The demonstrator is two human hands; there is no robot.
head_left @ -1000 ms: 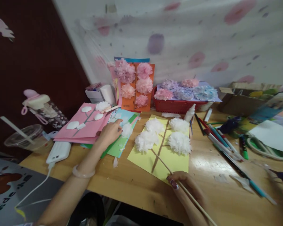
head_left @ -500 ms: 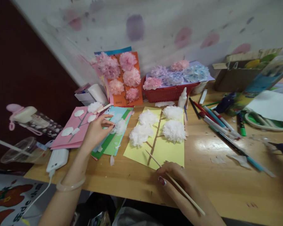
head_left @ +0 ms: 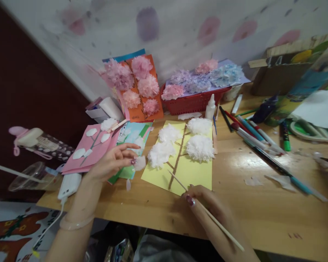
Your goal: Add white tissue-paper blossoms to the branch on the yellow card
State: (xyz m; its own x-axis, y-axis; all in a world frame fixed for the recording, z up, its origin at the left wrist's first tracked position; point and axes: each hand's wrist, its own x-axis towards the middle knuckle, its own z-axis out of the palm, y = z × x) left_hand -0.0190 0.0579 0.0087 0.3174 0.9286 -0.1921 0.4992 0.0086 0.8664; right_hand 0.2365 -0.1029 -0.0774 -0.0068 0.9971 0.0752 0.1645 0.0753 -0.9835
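My left hand (head_left: pixel 113 163) pinches a small white tissue flower (head_left: pixel 140 162) at its fingertips, held just above the table beside the yellow card (head_left: pixel 192 171). That card carries several fluffy white tissue flowers (head_left: pixel 199 147) along a brown painted branch. My right hand (head_left: pixel 210 207) rests at the card's near edge, closed on a thin wooden stick (head_left: pixel 205 211) whose tip lies over the branch.
Pink card (head_left: pixel 90 145) with white petals and blue-green sheets lie left. An orange card (head_left: pixel 138 87) of pink flowers, a red basket (head_left: pixel 194 103), a glue bottle (head_left: pixel 210 107) stand behind. Pens (head_left: pixel 251 134) scatter right. A power bank (head_left: pixel 69 183), plastic cup (head_left: pixel 30 176) and bottle sit at left.
My left hand lifted the small white flower off the blue-green sheets and drew it toward me and the yellow card. My right hand with the stick has barely shifted.
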